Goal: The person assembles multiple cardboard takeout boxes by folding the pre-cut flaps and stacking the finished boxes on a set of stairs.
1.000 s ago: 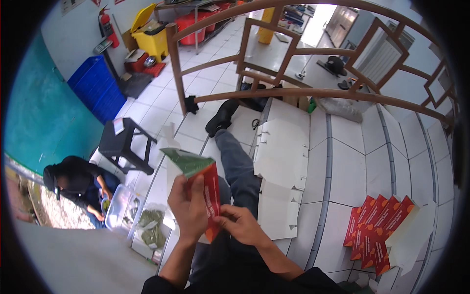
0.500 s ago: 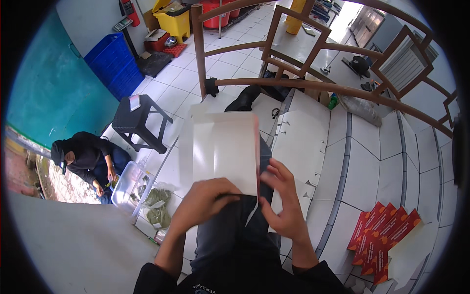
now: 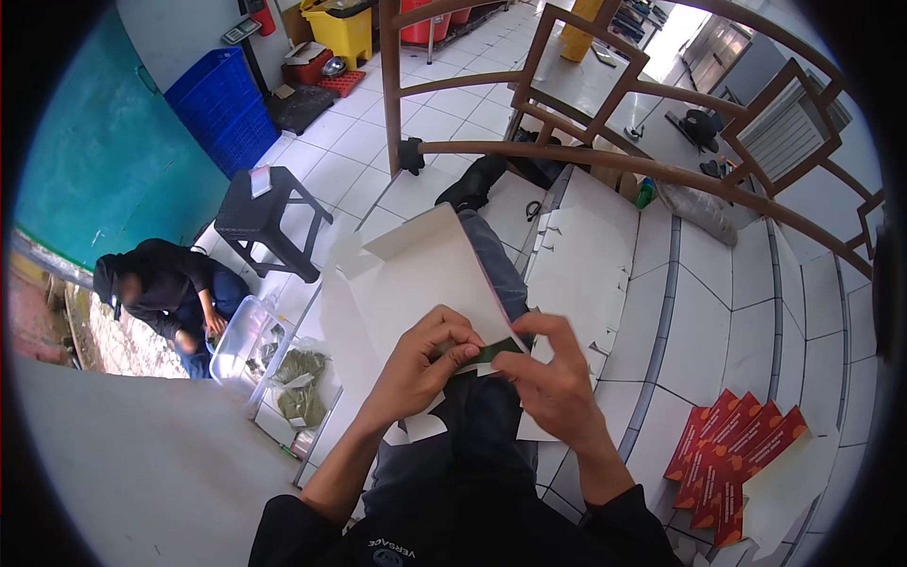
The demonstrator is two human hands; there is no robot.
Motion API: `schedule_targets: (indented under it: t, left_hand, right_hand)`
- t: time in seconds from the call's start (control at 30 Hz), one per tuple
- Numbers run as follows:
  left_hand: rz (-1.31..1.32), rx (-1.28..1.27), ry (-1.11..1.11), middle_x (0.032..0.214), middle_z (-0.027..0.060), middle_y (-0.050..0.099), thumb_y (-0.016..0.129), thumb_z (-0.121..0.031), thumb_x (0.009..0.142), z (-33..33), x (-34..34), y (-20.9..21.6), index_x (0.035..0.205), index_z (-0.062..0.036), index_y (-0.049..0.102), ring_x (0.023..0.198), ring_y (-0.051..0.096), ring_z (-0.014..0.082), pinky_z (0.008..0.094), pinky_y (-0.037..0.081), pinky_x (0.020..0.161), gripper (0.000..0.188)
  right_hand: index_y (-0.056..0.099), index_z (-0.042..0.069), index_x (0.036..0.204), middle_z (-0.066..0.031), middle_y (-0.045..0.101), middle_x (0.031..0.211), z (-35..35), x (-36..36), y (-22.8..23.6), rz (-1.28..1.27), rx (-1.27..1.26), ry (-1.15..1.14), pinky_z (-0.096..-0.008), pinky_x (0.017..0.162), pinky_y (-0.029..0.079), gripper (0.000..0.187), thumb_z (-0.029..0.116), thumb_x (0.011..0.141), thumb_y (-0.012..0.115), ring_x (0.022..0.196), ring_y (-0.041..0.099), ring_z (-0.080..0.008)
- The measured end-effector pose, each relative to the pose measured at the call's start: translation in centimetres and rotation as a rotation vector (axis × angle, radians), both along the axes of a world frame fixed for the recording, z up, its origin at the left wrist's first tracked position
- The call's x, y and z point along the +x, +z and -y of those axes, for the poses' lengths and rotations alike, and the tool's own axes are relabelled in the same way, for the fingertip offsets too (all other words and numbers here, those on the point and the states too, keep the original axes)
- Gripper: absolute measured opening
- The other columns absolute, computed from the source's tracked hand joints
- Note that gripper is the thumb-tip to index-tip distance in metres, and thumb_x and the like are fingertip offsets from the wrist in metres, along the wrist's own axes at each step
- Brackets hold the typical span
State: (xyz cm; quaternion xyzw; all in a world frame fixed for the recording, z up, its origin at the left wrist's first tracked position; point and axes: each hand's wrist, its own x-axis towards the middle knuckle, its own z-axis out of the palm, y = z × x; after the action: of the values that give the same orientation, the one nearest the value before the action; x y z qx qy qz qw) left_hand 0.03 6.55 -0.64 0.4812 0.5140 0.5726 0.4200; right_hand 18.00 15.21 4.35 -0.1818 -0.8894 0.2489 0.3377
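Across my lap lies an unfolded cardboard box (image 3: 420, 288), its white inside facing up and some of its side flaps raised. My left hand (image 3: 427, 364) is closed on its near edge, thumb pressed against the fingers by a dark green flap (image 3: 489, 353). My right hand (image 3: 553, 378) pinches the near right corner of the same box, with thumb and forefinger at the other end of that green flap. To the right of my leg, flat white cardboard pieces (image 3: 581, 274) with small slits lie on the tiled step.
Red printed cardboard pieces (image 3: 732, 463) lie fanned on the right-hand steps. A brown metal railing (image 3: 605, 156) crosses ahead. At left a co-worker (image 3: 165, 293) crouches by a clear plastic tub (image 3: 248, 340), near bags of green material (image 3: 300, 383) and a black stool (image 3: 269, 213).
The box has tilted down and turned, so its wide white inside and left flaps now show. My hands have come closer together at its near edge, where a green flap now shows.
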Motion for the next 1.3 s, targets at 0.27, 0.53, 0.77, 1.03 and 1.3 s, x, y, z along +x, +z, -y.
schedule_targets:
  t: [0.27, 0.53, 0.77, 1.03, 1.3]
  left_hand:
    - [-0.411, 0.027, -0.043, 0.091, 0.0075, 0.063, 0.068, 0.0, 0.086, 0.9, 0.0, 3.4, 0.092, -0.0035, 0.068, 0.088, 0.063, 0.0206, 0.0334, 0.049, 0.082, 0.007]
    - [-0.896, 0.206, 0.538, 0.105, 0.004, 0.063, 0.08, -0.011, 0.079, 2.4, 0.7, 2.7, 0.096, -0.0064, 0.071, 0.103, 0.059, 0.0257, 0.0456, 0.036, 0.106, 0.02]
    - [0.133, -0.112, 0.588, 0.102, 0.0137, 0.073, 0.068, -0.012, 0.092, 0.2, 1.2, 1.4, 0.116, 0.0, 0.069, 0.103, 0.067, 0.0309, 0.0422, 0.048, 0.098, 0.027]
    - [-0.492, 0.376, 0.03, 0.143, 0.0147, 0.053, 0.078, -0.009, 0.076, 0.7, 0.4, 2.3, 0.124, -0.0094, 0.068, 0.135, 0.047, 0.0391, 0.0485, 0.042, 0.11, 0.049]
    - [-0.244, 0.124, 0.365, 0.134, 0.0233, 0.058, 0.084, -0.008, 0.074, 1.5, 5.0, 3.2, 0.107, -0.004, 0.067, 0.124, 0.058, 0.0348, 0.0419, 0.053, 0.096, 0.037]
  right_hand:
    - [0.067, 0.009, 0.098, -0.0096, 0.055, 0.109, 1.3, 0.4, 0.0, 0.115, 0.214, -0.086, -0.0385, 0.082, 0.046, 0.022, 0.003, 0.078, 0.073, 0.1, 0.055, -0.0272]
    - [0.058, 0.005, 0.101, -0.0129, 0.066, 0.078, 2.9, -0.9, 0.5, 0.755, -0.232, 0.035, -0.0436, 0.058, 0.049, 0.022, 0.02, 0.091, 0.069, 0.069, 0.064, -0.0335]
    - [0.059, 0.0, 0.114, -0.016, 0.068, 0.092, 4.8, -1.7, -1.3, 0.201, -0.651, 0.077, -0.0359, 0.069, 0.053, 0.024, 0.009, 0.092, 0.066, 0.079, 0.068, -0.0264]
    - [0.051, -0.003, 0.136, -0.0093, 0.069, 0.108, 3.7, -0.7, -2.3, -0.311, -1.038, -0.111, -0.0241, 0.083, 0.05, 0.036, 0.01, 0.103, 0.054, 0.097, 0.063, -0.01]
    - [0.052, -0.004, 0.133, -0.01, 0.068, 0.105, 2.9, -0.6, -3.7, -0.417, -0.834, -0.293, -0.024, 0.083, 0.049, 0.038, 0.018, 0.103, 0.056, 0.094, 0.063, -0.0114]
